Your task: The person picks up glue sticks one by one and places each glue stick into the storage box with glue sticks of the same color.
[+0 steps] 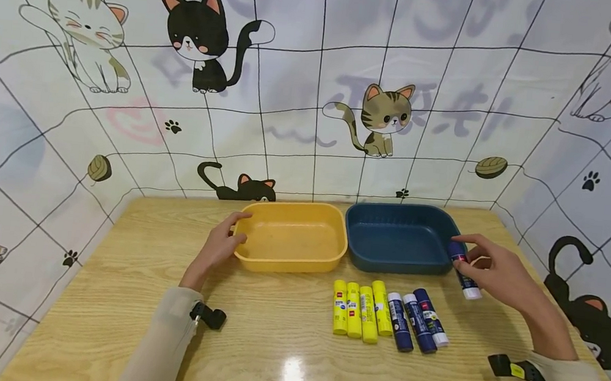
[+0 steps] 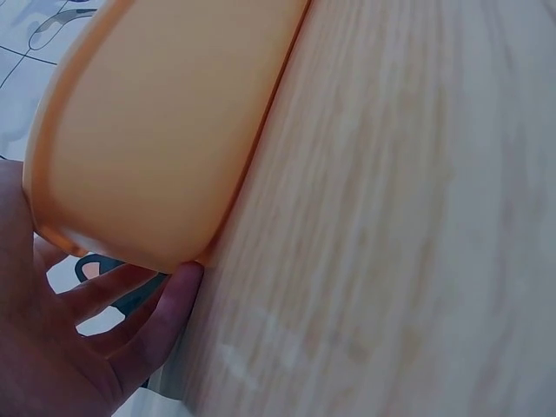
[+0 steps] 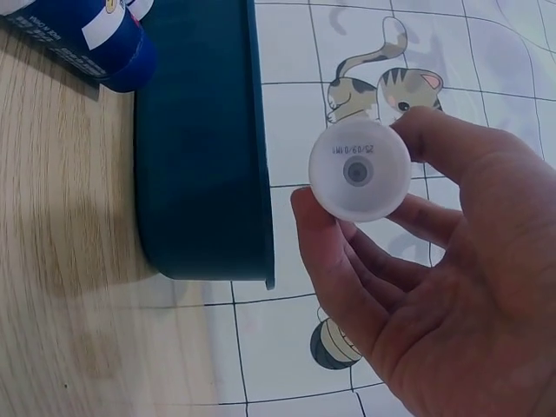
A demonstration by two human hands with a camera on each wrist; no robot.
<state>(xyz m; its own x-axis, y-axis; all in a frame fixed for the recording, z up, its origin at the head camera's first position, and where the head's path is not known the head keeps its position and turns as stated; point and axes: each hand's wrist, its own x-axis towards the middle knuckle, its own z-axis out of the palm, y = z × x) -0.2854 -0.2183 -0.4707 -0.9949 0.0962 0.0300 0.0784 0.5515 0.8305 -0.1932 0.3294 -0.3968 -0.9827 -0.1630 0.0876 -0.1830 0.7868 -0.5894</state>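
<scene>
A blue glue stick (image 3: 360, 171) is held in the air at the right end of the blue tray (image 1: 397, 265), pinched between the thumb and fingers of the right hand (image 1: 503, 276). It is gripped along its side, so that both ends are left free: the dark end is tilted up toward the tray, the white end is turned toward the person. Whether the rim is touched by the stick cannot be told for certain, since the two overlap in the head view. The left end of the yellow tray (image 1: 289, 267) is grasped by the left hand (image 1: 218, 245), its fingers spread about the end wall, apparently so that the tray is steadied. Both trays are set side by side at the back of the table (image 1: 252, 345), within reach of either hand. In front of them, four yellow glue sticks (image 1: 368, 314) and three blue glue sticks (image 1: 420, 323) are laid in one row, grouped by colour, presumably so that each can be picked up easily.
</scene>
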